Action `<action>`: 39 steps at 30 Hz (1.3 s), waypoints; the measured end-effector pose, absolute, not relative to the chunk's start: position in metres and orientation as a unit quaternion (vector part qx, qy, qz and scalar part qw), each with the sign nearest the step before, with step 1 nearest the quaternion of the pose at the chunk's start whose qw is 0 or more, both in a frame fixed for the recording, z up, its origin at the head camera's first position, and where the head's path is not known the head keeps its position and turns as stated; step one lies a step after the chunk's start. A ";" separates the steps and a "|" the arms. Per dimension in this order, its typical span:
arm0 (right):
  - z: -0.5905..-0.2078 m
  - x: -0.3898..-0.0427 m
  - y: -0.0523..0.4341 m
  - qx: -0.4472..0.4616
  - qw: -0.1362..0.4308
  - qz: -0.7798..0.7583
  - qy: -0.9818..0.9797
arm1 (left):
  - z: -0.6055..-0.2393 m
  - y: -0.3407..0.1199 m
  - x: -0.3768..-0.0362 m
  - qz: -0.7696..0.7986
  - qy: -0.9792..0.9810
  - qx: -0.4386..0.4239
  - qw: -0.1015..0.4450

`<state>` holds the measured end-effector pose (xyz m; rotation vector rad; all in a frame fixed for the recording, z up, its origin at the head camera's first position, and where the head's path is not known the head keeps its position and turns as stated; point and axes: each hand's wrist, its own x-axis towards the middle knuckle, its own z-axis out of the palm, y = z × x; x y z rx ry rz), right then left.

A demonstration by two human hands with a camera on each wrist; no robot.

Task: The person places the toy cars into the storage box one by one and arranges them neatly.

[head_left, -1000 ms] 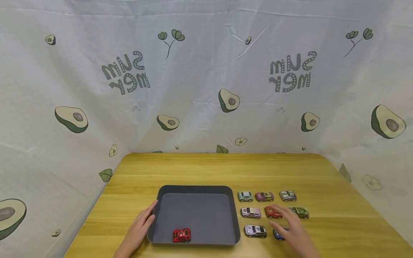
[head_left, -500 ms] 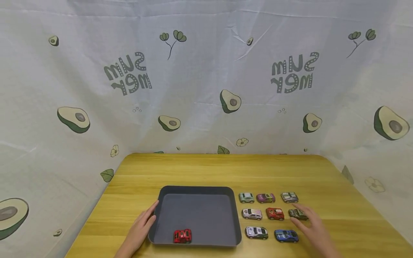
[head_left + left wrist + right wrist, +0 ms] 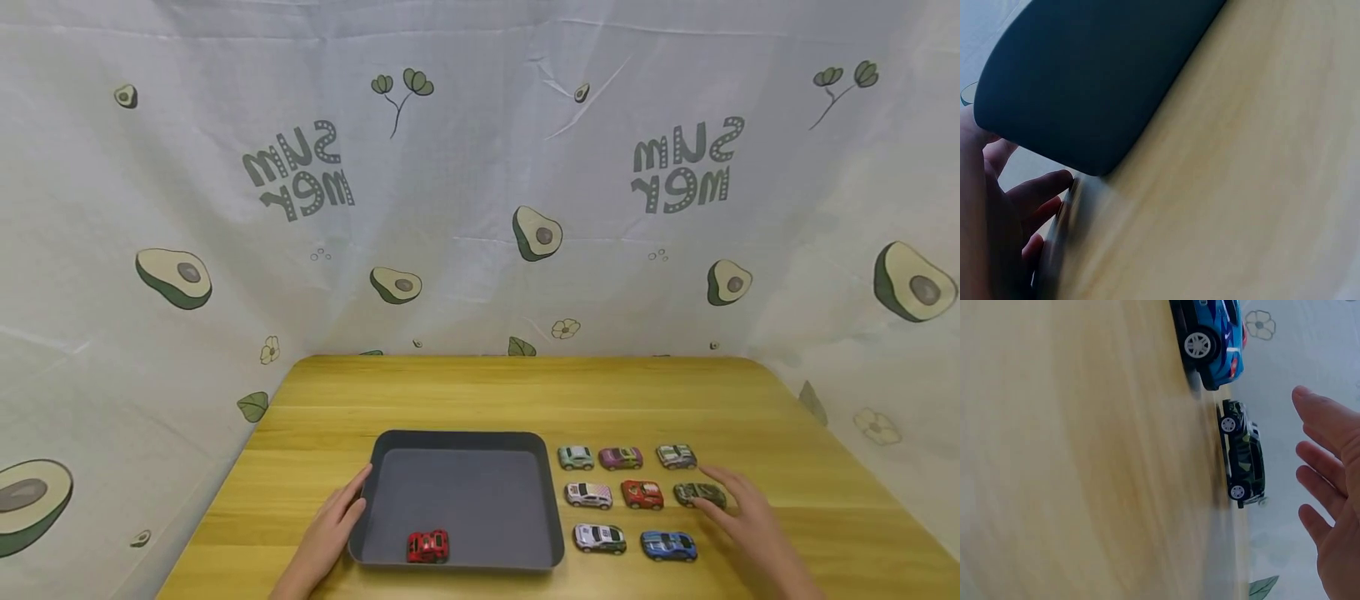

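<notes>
My left hand (image 3: 330, 521) rests against the left side of a dark grey tray (image 3: 459, 492), its fingers extended along the wall. A red toy car (image 3: 428, 547) lies inside, by the near edge. My right hand (image 3: 742, 510) is held with fingers apart at the right of a camouflage toy car (image 3: 692, 493), thumb tip overlapping that car in the head view. From the right wrist, a gap shows between the fingers and the camouflage car (image 3: 1244, 453). Nearer me sits a blue toy car (image 3: 669, 546). Neither hand grips anything.
Right of the tray, more toy cars stand in rows: mint (image 3: 576, 457), purple (image 3: 621, 457), white-and-green (image 3: 677, 456), white-and-pink (image 3: 588, 495), red with white (image 3: 642, 494) and white-and-black (image 3: 599, 538). A printed curtain (image 3: 457, 183) hangs behind the wooden table (image 3: 480, 396).
My right hand has moved rightward, from over the red and blue cars to the right side of the camouflage one, uncovering them. The left hand stays at the tray.
</notes>
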<state>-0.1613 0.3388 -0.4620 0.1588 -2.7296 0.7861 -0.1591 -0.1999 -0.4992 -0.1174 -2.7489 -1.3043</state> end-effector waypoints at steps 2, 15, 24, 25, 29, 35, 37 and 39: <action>-0.462 -0.162 0.341 0.051 0.133 0.273 -0.952 | -0.499 -0.200 -0.159 -0.426 -0.903 -0.038 0.048; -0.472 -0.167 0.352 0.031 0.020 0.281 -0.959 | -0.499 -0.201 -0.160 -0.426 -0.904 -0.028 0.034; -0.479 -0.173 0.348 0.035 0.030 0.254 -0.966 | -0.499 -0.201 -0.159 -0.425 -0.904 -0.029 0.037; -0.480 -0.174 0.348 0.034 0.029 0.255 -0.966 | -0.499 -0.200 -0.159 -0.426 -0.904 -0.029 0.037; -0.482 -0.175 0.350 0.025 0.015 0.260 -0.965 | -0.499 -0.200 -0.159 -0.429 -0.902 -0.026 0.033; -0.481 -0.178 0.351 0.013 0.005 0.263 -0.965 | -0.499 -0.201 -0.158 -0.431 -0.902 -0.024 0.030; -0.481 -0.178 0.352 0.009 0.000 0.262 -0.965 | -0.499 -0.201 -0.158 -0.431 -0.901 -0.024 0.031; -0.480 -0.178 0.352 0.005 -0.006 0.260 -0.966 | -0.500 -0.201 -0.158 -0.432 -0.901 -0.025 0.031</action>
